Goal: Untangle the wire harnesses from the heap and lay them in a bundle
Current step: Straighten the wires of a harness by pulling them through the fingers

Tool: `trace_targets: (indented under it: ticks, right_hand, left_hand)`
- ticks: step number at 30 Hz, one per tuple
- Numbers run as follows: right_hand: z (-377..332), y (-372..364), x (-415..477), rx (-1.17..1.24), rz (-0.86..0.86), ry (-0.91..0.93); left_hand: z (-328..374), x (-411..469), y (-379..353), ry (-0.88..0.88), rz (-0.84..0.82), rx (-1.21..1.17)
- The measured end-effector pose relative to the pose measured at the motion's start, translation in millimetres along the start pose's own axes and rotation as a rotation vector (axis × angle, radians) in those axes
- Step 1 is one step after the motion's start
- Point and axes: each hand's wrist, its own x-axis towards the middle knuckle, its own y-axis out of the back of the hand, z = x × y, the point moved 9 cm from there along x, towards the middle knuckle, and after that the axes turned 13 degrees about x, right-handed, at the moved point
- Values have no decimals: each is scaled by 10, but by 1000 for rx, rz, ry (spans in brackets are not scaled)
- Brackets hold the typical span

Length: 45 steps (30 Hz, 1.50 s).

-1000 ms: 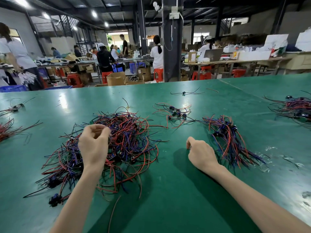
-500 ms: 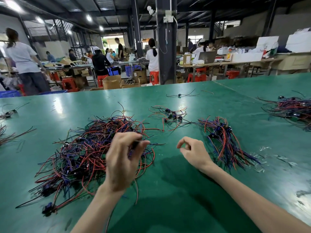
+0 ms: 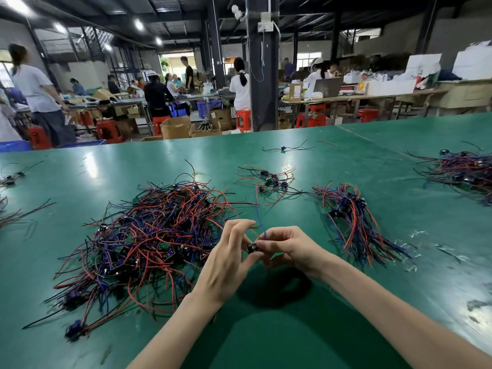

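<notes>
Above the counter [image 3: 292, 331], between the heap [image 3: 149, 235] and the bundle [image 3: 351, 217], the left hand [image 3: 226, 265] and the right hand [image 3: 292, 249] are pinching the black connector [image 3: 252, 247] of one harness [image 3: 262, 227]. Both grips are grasping it, probably for drawing its wires free.

Your fingertips cover most of the black connector [image 3: 252, 247] pinched between your left hand [image 3: 229, 262] and right hand [image 3: 290, 249]. Your left hand hides the heap's [image 3: 149, 235] near right edge. A farther wire pile [image 3: 463, 171] is cut off at the right edge, and loose wires [image 3: 10, 211] run off the left.
</notes>
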Motion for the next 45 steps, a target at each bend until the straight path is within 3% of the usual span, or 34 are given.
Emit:
trace_targets:
  ticks: [10, 19, 22, 25, 30, 34, 39, 45]
  right_hand:
    - [-148, 291, 19, -13, 280, 167]
    - [-216, 621, -16, 12, 551, 274]
    - [-228, 678, -31, 64, 567, 266]
    - [-230, 651, -25, 87, 535, 228]
    - [-221, 536, -13, 118, 458, 162]
    - [-157, 356, 18, -3, 337, 95]
    - [-101, 229, 18, 4, 269, 66]
    - [-32, 248, 8, 94, 284, 4]
  left_hand:
    - [-73, 1, -51, 48, -46, 369]
    - [110, 20, -128, -114, -134, 429]
    - [159, -8, -168, -137, -168, 404]
    - [89, -24, -197, 18, -187, 248]
    - [-256, -66, -328, 497, -229, -234]
    - [-351, -201, -529, 771, -293, -648]
    - [-321, -264, -581, 887, -265, -849]
    - [-310, -260, -583, 916, -287, -896]
